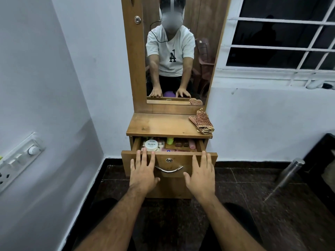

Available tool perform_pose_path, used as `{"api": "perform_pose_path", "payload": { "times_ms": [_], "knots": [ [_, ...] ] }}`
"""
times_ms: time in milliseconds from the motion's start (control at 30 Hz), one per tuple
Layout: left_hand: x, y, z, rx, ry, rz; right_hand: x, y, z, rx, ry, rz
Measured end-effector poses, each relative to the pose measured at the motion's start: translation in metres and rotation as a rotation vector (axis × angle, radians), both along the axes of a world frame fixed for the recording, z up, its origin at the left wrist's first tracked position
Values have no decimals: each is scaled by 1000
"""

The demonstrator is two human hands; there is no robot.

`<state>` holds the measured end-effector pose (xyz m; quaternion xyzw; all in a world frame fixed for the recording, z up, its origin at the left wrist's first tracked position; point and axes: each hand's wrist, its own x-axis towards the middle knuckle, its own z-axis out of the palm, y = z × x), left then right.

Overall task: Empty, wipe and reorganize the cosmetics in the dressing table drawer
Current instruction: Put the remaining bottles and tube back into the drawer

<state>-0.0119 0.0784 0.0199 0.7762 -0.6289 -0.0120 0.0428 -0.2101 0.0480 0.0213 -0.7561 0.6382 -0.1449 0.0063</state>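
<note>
Our left hand (143, 171) lies flat, fingers spread, on the front panel of the drawer (170, 176), its fingertips reaching the panel's top edge. Our right hand (201, 173) is spread the same way on the other side of the panel, holding nothing. Between our two hands sits the curved metal handle (169, 170), untouched, with a small round lock (169, 160) just above it.

Just past our fingertips the drawer stands partly open, and the cosmetics are all inside: a white jar (152, 145) marked as nail polish remover beyond the left fingers, a green cap (170, 140) further back, a pink tube (191, 144) beyond the right fingers. Past the drawer, the wooden top (159, 125) of the dressing table carries a checked cloth (202, 122) off to the right, well beyond our right hand.

We judge the emptying has not begun. The risks we see: flat palms pressing the panel could push the drawer shut instead of opening it; a hard pull could bring it off its runners and spill the jars onto the dark floor (235, 187); items packed at the back, under the tabletop, are hidden and could tip as we reach in.
</note>
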Motion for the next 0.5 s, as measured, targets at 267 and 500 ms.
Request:
{"api": "perform_pose_path", "payload": {
  "times_ms": [267,500],
  "knots": [
    [11,-27,-10,-112,16,54,11,-37,-13,169,-49,33],
    [19,-38,-35,-115,67,102,20,-63,-29,182,-53,33]
  ]
}}
